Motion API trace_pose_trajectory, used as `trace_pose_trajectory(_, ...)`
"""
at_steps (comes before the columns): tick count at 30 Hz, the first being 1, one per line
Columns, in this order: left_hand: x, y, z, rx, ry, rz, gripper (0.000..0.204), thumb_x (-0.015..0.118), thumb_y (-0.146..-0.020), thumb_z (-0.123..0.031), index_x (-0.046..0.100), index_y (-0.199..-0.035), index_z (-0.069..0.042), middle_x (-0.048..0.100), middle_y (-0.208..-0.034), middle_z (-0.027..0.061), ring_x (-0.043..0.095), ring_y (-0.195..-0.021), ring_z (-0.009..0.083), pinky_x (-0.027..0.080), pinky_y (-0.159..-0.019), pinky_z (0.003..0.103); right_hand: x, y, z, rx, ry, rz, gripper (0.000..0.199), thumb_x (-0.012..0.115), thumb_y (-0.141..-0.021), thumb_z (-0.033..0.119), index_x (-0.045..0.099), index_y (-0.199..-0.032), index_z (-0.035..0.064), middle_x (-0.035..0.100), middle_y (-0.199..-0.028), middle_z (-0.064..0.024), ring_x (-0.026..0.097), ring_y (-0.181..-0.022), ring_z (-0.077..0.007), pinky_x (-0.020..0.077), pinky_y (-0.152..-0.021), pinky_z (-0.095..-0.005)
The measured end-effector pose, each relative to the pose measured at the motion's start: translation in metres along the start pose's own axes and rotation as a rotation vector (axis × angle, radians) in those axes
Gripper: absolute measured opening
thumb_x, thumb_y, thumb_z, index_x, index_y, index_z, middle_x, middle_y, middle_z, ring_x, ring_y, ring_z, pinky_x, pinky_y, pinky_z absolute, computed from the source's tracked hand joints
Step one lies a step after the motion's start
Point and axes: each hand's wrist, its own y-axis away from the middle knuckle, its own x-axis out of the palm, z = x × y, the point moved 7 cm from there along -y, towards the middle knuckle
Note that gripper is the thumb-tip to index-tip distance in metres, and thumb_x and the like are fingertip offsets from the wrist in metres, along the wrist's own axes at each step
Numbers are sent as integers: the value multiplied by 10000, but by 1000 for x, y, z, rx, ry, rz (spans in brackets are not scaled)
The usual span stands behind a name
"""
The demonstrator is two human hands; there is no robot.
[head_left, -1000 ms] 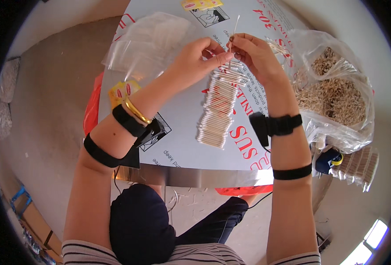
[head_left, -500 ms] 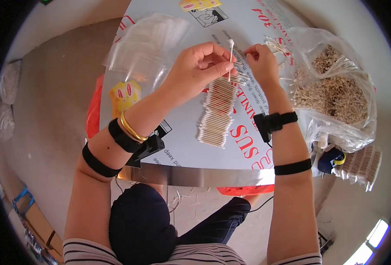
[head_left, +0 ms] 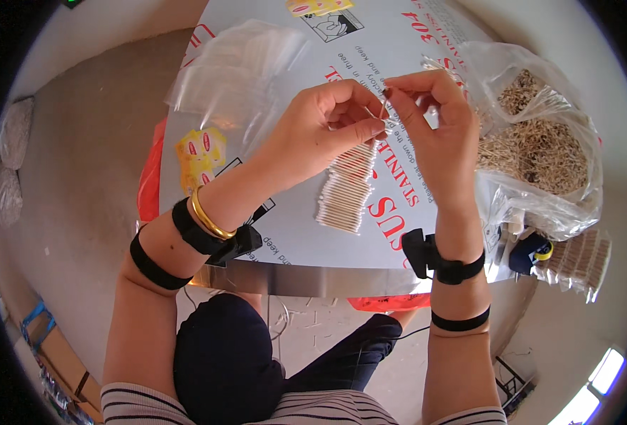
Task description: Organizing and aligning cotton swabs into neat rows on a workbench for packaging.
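Note:
Above the table, a cotton swab (head_left: 382, 110) stands nearly upright between my two hands. My left hand (head_left: 332, 122) pinches its lower part between thumb and fingers. At its upper end, the thumb and index finger of my right hand (head_left: 437, 117) are closed on the tip. Just below my hands, a neat row of cotton swabs (head_left: 347, 191) lies side by side on the table; its far end is partly hidden by my left hand. A few loose cotton swabs (head_left: 430, 63) lie beyond my right hand, which covers part of them.
An open clear bag (head_left: 583, 131) full of brown-stemmed swabs stands at the right edge. Clear plastic bags (head_left: 232, 67) lie at the far left, with yellow packets (head_left: 201, 150) nearer me. The printed film-covered tabletop (head_left: 292, 227) ends at a metal edge (head_left: 306, 281) before my lap.
My right hand has come left from the loose swabs to the swab in my left hand and now pinches its upper end. My left hand has shifted slightly right.

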Motion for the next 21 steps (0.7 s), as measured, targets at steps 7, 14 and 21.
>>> trace_pose_trajectory(7,-5,8,-6,0,57,6,140,708,-980,-75,646,-1070,13,718,-993,59,729,-960,147,589,-862,278,18,92,55,281,-270,410,144,744,-838,-19,737,-956,63,691,-882,-60,658,-798,-225,518,-747,-322)
trace_pose_trajectory(14,24,11,-16,23,51,38,131,723,-976,-101,661,-1049,-13,718,-978,35,715,-929,110,557,-806,247,7,192,38,382,-56,1002,93,718,-935,144,702,-942,53,656,-809,-97,654,-835,-272,519,-759,-374)
trace_pose_trajectory(21,54,25,-31,0,-137,128,137,770,-925,-63,682,-1018,-14,703,-953,17,667,-885,83,537,-825,248,-48,74,40,386,-457,-1,193,699,-984,64,639,-1133,-42,669,-983,-46,632,-893,-86,511,-827,-227)
